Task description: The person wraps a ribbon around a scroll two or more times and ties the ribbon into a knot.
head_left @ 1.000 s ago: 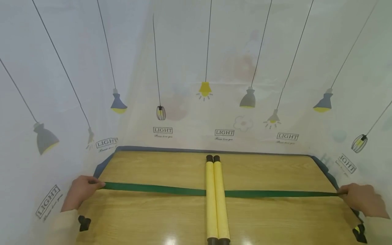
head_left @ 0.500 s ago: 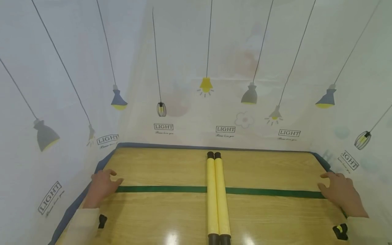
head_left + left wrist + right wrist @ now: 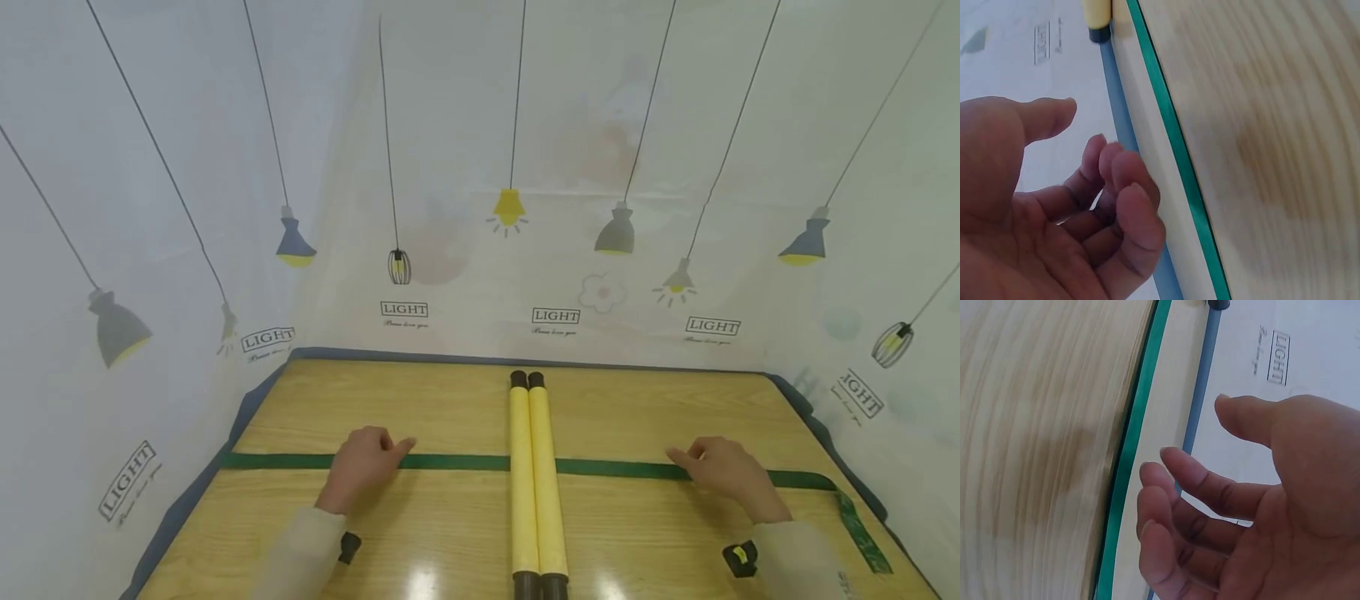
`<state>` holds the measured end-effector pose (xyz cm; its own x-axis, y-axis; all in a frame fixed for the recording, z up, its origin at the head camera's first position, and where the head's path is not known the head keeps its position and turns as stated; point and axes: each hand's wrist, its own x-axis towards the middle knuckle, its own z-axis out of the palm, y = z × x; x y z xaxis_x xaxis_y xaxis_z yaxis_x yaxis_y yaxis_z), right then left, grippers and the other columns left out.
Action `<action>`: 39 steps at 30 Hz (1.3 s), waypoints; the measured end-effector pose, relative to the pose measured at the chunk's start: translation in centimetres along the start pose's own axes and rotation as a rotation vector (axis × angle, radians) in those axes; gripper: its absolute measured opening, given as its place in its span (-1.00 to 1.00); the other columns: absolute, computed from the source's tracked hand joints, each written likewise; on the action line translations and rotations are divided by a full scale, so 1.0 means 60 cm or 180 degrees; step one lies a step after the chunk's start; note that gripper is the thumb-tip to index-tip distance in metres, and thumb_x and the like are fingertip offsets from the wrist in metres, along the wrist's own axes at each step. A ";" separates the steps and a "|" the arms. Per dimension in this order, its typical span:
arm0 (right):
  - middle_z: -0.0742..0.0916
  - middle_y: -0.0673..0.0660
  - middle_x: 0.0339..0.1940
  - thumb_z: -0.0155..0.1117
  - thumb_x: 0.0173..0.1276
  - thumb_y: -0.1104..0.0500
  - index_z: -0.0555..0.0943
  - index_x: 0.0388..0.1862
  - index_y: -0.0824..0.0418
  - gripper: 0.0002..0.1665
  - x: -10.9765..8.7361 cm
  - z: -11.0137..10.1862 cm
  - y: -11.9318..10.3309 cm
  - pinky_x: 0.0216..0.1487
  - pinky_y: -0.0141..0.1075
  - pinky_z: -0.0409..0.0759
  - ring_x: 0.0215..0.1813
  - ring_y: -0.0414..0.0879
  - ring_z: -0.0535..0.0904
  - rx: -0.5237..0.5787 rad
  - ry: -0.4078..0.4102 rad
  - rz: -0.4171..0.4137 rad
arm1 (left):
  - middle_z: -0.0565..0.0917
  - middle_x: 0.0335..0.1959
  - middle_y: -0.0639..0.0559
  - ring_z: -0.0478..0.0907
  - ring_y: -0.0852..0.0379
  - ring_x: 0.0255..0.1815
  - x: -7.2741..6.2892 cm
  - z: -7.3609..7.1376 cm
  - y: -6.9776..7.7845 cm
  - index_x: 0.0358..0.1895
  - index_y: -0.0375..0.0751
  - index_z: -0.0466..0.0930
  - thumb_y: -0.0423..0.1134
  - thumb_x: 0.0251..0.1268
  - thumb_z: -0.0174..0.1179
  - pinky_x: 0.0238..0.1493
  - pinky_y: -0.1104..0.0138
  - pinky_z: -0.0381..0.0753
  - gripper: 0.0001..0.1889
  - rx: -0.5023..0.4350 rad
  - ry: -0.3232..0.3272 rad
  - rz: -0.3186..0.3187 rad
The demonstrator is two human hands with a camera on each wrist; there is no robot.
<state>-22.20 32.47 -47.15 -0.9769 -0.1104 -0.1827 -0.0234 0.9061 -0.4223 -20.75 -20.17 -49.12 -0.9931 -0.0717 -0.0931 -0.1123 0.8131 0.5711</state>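
Observation:
A green ribbon [image 3: 457,462] lies flat across the wooden table, and its right end [image 3: 858,529] folds over toward the front. On top of its middle rest two yellow rolls [image 3: 520,483] with dark end caps, side by side like a rolled scroll, pointing away from me. My left hand [image 3: 366,465] hovers over the ribbon left of the rolls, holding nothing. Over its right half is my right hand [image 3: 727,473], also holding nothing. Both wrist views show loosely bent fingers [image 3: 1138,215] apart from the thumb, with the ribbon [image 3: 1132,444] beyond them.
The wooden table [image 3: 397,400] has a blue-grey edge [image 3: 420,357]. A white curtain-like sheet [image 3: 465,108] printed with hanging lamps surrounds its back and sides. Dark pieces, the right one a black-and-yellow object [image 3: 741,557], show near each wrist.
Both hands have let go of the ribbon's ends and moved inward toward the rolls. The ribbon, held taut a second ago, now lies on the table. The rolls stay in place.

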 end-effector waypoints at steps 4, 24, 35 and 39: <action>0.68 0.05 -0.49 0.07 0.55 -0.31 0.68 -0.27 0.32 -0.30 0.007 0.021 -0.024 -0.40 -0.20 0.51 -0.44 -0.10 0.54 0.0005 -0.0145 0.0032 | 0.32 -0.77 0.13 0.18 0.20 -0.72 0.000 0.031 0.028 -0.69 -0.06 0.41 0.20 0.48 0.16 -0.64 0.35 0.18 -0.42 -0.0015 -0.0176 0.0074; 0.58 0.15 -0.46 0.14 0.55 -0.16 0.62 -0.14 0.49 -0.35 0.030 0.055 -0.055 -0.46 -0.29 0.38 -0.46 -0.06 0.44 -0.0160 -0.0232 0.0515 | 0.36 -0.94 0.13 0.23 0.26 -0.88 0.035 0.084 0.084 -0.80 -0.16 0.53 0.09 0.47 0.23 -0.78 0.45 0.10 -0.38 0.0387 -0.0439 -0.0212; 0.72 0.24 -0.38 0.06 0.53 0.07 0.70 -0.37 0.34 -0.57 0.044 0.073 -0.050 -0.45 -0.21 0.47 -0.44 -0.01 0.54 0.0269 0.0280 0.0303 | 0.34 -0.97 0.14 0.19 0.25 -0.92 0.039 0.087 0.084 -0.91 -0.09 0.40 -0.37 0.40 0.02 -0.83 0.44 0.13 -0.43 -0.0223 -0.0140 -0.0030; 0.75 0.31 -0.30 0.06 0.53 0.13 0.71 -0.11 0.43 -0.60 0.051 0.075 -0.055 -0.37 -0.15 0.58 -0.34 0.05 0.63 0.0491 0.0454 0.0065 | 0.37 -0.92 0.13 0.17 0.27 -0.90 0.040 0.081 0.095 -0.85 -0.06 0.29 -0.44 0.33 -0.01 -0.82 0.45 0.16 -0.49 -0.0584 0.0062 0.0038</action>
<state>-24.18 27.29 -50.30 -0.9973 -0.0237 -0.0697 0.0189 0.8331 -0.5529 -23.62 -12.92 -50.05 -0.9947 -0.0753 -0.0705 -0.1030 0.6951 0.7115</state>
